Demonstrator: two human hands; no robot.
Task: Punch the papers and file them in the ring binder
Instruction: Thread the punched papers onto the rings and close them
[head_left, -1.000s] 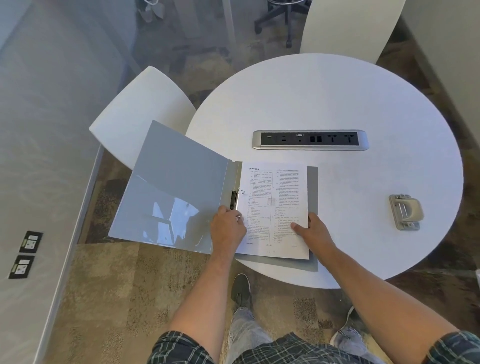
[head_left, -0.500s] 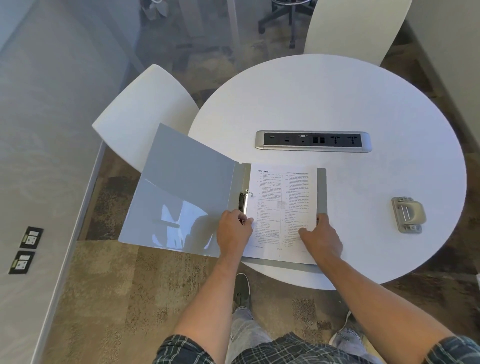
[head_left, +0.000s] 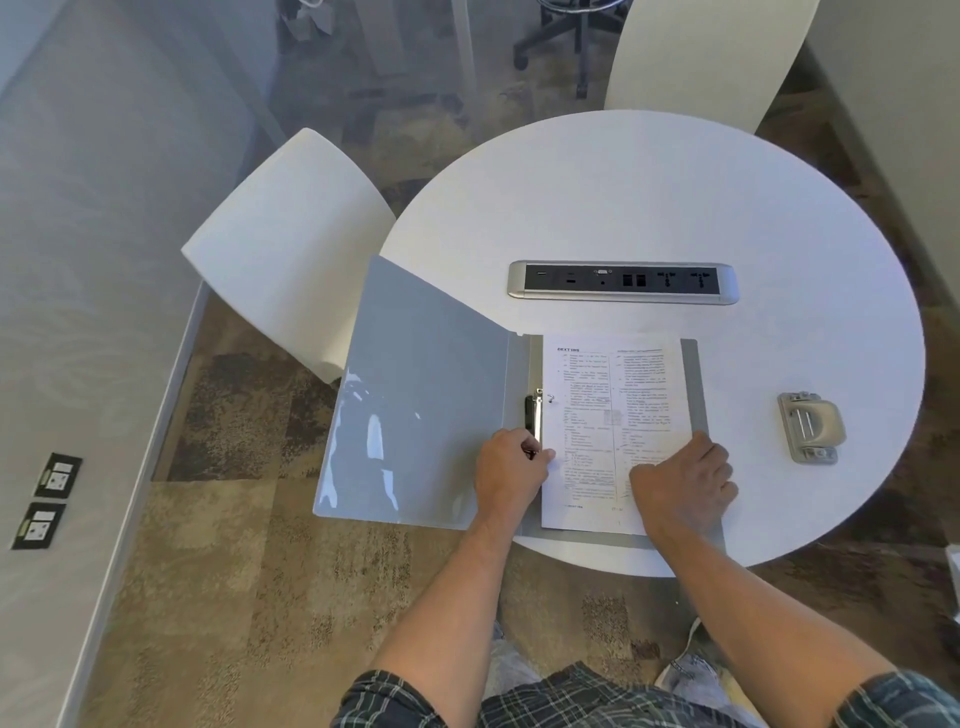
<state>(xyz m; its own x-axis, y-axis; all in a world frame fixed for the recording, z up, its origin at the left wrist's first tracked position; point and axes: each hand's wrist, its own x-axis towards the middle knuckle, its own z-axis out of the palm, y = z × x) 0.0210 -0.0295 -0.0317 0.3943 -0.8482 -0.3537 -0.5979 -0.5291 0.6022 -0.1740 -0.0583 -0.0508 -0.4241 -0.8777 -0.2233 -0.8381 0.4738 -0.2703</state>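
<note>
A grey ring binder (head_left: 415, 395) lies open at the near left edge of the round white table (head_left: 675, 208), its front cover hanging out past the rim. Printed papers (head_left: 608, 415) lie on its right half, with the upper ring through a punched hole. My left hand (head_left: 511, 475) is closed around the lower end of the black ring mechanism (head_left: 532, 418). My right hand (head_left: 683, 486) presses flat on the lower right part of the papers. A grey hole punch (head_left: 810, 427) sits on the table to the right, apart from both hands.
A silver power and data socket strip (head_left: 623, 282) is set into the table's middle. White chairs stand at the left (head_left: 291, 249) and the far side (head_left: 706, 57). Floor sockets (head_left: 49, 499) sit at the left. Patterned carpet lies below.
The view has shifted a little. My right hand has slid leftward and further onto the papers. My left hand has stayed at the ring mechanism.
</note>
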